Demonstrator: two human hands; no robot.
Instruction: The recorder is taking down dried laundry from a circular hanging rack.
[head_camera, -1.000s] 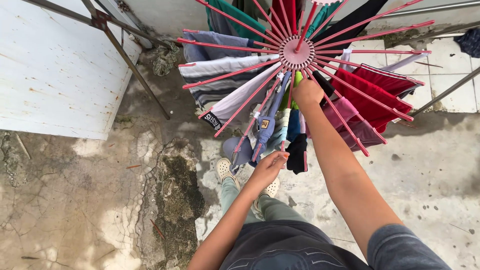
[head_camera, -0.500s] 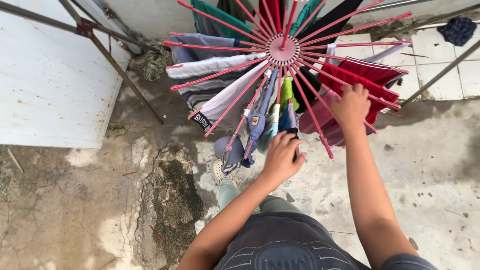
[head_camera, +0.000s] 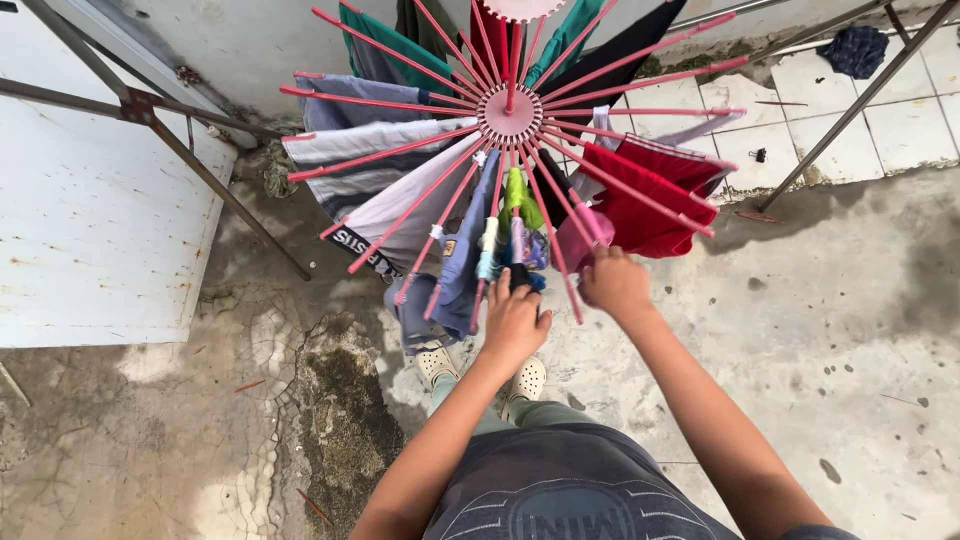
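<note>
The rack (head_camera: 510, 113) — a pink spoked wheel hung with clothes — stands just ahead of the person, over wet concrete. The left hand (head_camera: 513, 322) closes on a dark cloth (head_camera: 521, 277) hanging among the small garments; the right hand (head_camera: 616, 285) curls around the end of a spoke beside a red garment (head_camera: 650, 195). A grey cloth (head_camera: 395, 215) carries a black band with white lettering. A white panel (head_camera: 90, 230) and metal bars (head_camera: 180, 150) stand left; a black clip (head_camera: 759, 155) lies on the tiles.

Pink rack spokes (head_camera: 430, 190) and hanging clothes (head_camera: 640, 195) crowd ahead — concrete floor (head_camera: 800, 330) rightward open.
</note>
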